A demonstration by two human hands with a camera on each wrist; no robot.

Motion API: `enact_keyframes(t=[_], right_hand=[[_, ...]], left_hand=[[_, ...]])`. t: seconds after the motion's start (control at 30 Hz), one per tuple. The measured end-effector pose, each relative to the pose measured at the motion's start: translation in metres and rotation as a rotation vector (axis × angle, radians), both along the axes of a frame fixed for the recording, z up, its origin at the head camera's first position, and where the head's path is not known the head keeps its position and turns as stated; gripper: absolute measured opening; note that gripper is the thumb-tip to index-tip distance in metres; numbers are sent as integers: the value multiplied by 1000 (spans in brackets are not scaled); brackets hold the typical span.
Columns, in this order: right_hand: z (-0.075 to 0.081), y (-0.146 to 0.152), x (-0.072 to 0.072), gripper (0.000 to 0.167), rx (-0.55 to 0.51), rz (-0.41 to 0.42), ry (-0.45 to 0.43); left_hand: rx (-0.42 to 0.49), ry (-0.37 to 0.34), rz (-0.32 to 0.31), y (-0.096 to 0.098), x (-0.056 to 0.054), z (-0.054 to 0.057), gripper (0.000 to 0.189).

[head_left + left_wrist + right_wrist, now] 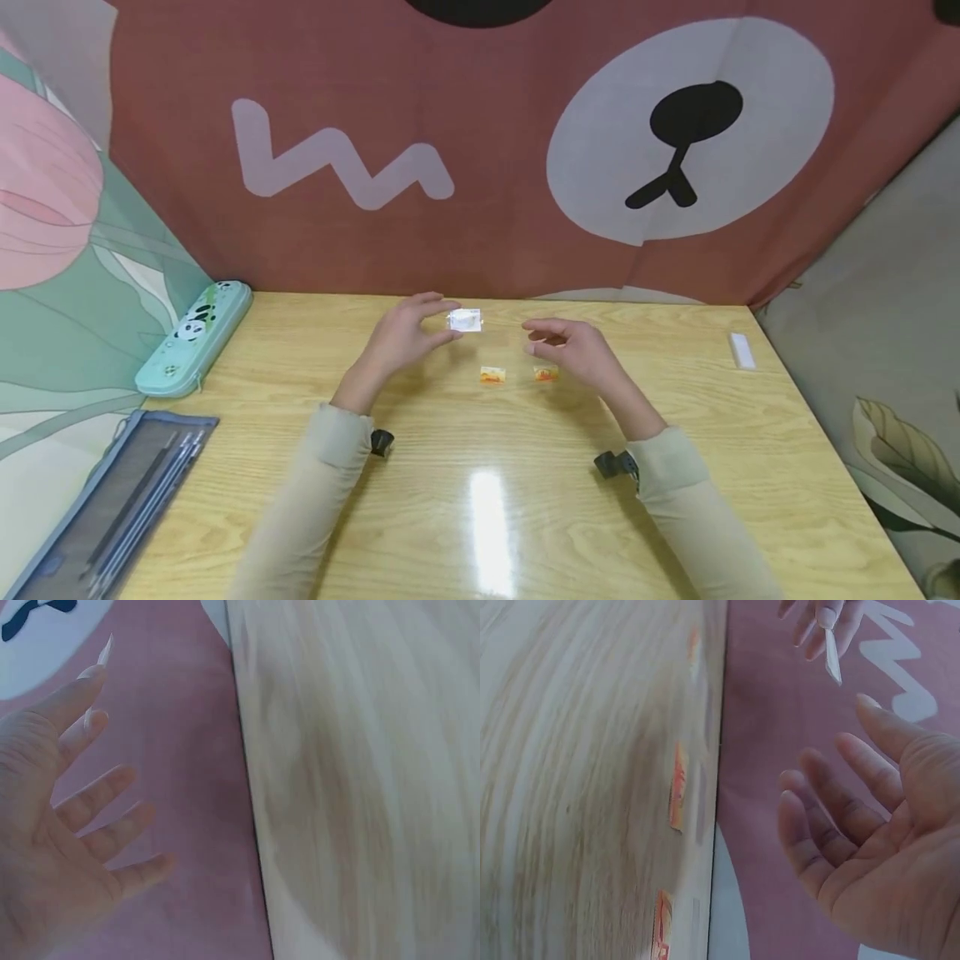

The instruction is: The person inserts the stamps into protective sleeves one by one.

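My left hand [405, 333] pinches a small white printed packet [467, 320] between thumb and index finger, above the far part of the table. In the left wrist view the packet [106, 651] shows thin and edge-on, and the other fingers [112, 832] spread away from it. My right hand [573, 346] hovers to the right with loosely curved fingers and holds nothing. Below the hands lie small orange-and-yellow packets: one on the left [492, 375] and another [546, 373] under the right fingertips. The right wrist view shows a further orange packet [662, 926] in line with them.
At the far left lies a mint pencil case [197, 337] with pandas on it. Nearer is a blue-edged mesh pouch [142, 500] with pens inside. A small white block [742, 351] lies at the right. A brown cloth [495, 250] with a bear print hangs behind the table [540, 517].
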State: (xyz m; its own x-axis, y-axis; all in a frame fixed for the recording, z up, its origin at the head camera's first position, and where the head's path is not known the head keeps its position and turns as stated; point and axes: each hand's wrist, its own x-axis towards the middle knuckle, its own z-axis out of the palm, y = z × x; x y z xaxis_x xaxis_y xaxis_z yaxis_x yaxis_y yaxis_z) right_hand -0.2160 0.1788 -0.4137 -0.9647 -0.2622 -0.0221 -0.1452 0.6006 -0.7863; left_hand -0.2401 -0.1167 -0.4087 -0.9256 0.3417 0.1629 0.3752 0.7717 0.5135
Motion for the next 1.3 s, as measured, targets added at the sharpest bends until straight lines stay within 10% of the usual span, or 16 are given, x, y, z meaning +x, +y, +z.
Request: enact_keyframes(t=[0.33, 0.67, 1.13, 1.3], right_hand=[[-12, -11, -6, 41, 174, 84, 84], [-17, -28, -9, 37, 310, 142, 83], [-27, -43, -11, 42, 383, 183, 49], [-30, -46, -9, 40, 407, 182, 53]], left_hand=[[-141, 7, 19, -26, -27, -17, 47], [-296, -128, 82, -37, -40, -34, 49], [-416, -241, 81, -38, -46, -28, 67], [-322, -200, 34, -18, -42, -16, 76]])
